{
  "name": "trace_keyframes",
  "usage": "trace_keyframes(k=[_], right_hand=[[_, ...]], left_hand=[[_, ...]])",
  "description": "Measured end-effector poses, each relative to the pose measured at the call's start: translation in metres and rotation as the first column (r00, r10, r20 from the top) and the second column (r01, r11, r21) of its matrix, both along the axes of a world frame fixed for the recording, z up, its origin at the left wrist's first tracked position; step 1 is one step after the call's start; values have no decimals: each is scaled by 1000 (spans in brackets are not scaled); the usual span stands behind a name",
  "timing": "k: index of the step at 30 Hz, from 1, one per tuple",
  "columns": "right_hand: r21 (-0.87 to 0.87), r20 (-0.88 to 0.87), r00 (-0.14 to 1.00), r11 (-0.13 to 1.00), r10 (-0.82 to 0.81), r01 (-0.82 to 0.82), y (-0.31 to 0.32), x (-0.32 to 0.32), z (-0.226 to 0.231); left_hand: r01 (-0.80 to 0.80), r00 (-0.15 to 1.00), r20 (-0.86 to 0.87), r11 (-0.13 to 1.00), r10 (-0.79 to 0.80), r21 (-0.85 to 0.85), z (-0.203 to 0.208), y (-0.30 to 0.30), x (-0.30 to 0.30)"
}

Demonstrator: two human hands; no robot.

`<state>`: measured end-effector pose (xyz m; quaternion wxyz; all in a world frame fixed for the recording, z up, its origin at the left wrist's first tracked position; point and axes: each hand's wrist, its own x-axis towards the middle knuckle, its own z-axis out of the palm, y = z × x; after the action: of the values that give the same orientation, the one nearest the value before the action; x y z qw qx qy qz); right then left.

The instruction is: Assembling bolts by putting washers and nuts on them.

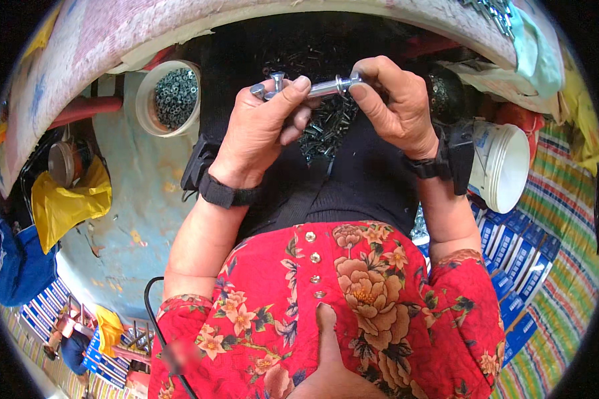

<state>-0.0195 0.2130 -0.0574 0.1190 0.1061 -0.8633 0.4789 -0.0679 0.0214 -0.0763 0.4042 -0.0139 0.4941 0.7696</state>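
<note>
My left hand [263, 130] is closed around metal bolts. One long shiny bolt [325, 88] points to the right out of its fingers, with a washer-like ring [339, 84] near its end. Two more bolt heads [277, 79] stick out beside the thumb on the left. With thumb and forefinger, my right hand [396, 106] pinches a small metal piece, likely a nut [355, 78], at the long bolt's tip. Beneath both hands lies a dark heap of loose metal bolts [329, 130] at my lap.
A white bucket [140, 100] of nuts stands to the left. Above, a padded cloth-covered edge [246, 23] curves across, with metal pieces [492, 14] at its upper right. At the right are a tipped white bucket [509, 168] and blue boxes [522, 256]. A yellow bag [73, 203] hangs left.
</note>
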Motion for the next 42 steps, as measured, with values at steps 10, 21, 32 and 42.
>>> trace_keyframes(k=[10, 21, 32, 42], right_hand=[[-117, 184, 961, 966, -207, 231, -19, 13, -20], [-156, 168, 957, 952, -237, 263, 8, 11, -23], [-601, 77, 971, 766, -226, 226, -39, 4, -19], [17, 90, 982, 985, 167, -170, 6, -5, -7]], left_hand=[[-146, 945, -305, 987, 120, -64, -1, 5, 11], [100, 987, -129, 995, -97, 16, -1, 12, 4], [253, 962, 70, 959, -263, 126, -11, 11, 22], [173, 985, -1, 984, -173, 47, -12, 20, 2]])
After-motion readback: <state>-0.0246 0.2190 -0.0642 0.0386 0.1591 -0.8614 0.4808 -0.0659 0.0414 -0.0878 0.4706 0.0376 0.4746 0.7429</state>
